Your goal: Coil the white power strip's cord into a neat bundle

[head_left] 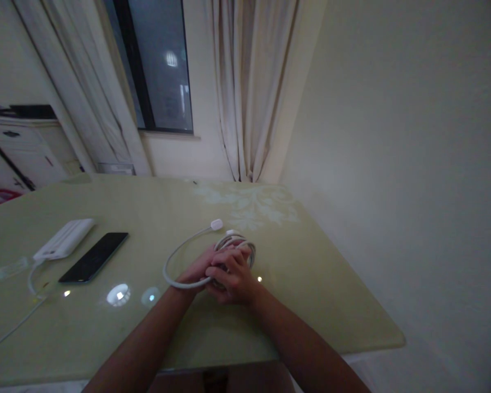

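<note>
A white cable (166,267) is wound into a coil between my two hands, near the front middle of the table. My left hand (199,267) is closed around the coil from the left, its fingers partly hidden behind the other hand. Over the coil's near side, my right hand (235,278) has its fingers curled onto the strands. One loose length loops out to the left over my left wrist and ends in a white plug (216,224) above the tabletop. Another white connector (230,232) shows at the coil's far edge.
On the left of the pale green glossy table (311,305) lie a black phone (94,258) and a white power bank (65,239) with a white cord attached. A wall (413,191) runs along the right side. Curtains (253,87) hang beyond the far edge.
</note>
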`<state>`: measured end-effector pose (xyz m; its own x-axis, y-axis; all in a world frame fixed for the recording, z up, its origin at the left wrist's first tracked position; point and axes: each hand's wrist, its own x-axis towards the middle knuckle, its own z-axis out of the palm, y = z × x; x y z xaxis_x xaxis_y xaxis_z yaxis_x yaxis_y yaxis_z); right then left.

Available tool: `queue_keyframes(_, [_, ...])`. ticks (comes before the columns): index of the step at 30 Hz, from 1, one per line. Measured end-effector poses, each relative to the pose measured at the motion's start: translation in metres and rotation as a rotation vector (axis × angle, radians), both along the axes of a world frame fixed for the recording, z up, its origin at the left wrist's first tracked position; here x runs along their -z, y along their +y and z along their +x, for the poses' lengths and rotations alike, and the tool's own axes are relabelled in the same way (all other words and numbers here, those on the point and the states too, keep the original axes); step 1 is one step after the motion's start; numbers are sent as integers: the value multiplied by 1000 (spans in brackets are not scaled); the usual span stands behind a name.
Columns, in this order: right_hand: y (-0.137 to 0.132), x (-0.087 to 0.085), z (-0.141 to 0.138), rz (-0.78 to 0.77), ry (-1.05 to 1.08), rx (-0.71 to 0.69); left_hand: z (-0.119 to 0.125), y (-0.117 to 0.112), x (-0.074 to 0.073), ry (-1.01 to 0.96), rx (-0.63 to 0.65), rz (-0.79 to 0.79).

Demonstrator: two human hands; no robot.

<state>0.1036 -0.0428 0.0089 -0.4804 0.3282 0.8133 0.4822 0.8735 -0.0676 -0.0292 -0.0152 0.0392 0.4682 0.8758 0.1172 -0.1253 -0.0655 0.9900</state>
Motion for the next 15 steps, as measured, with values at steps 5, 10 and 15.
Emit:
queue_keyframes(5, [6, 5, 1, -68, -69, -45, -5, 1, -3, -7, 64, 11])
queue_keyframes(10, [9, 8, -6, 29, -119, -48, -2, -1, -6, -59, -234, -115])
queue_keyframes(15, [6, 3, -12, 73, -138, -100, -2, 9, 3, 43, -554, 73])
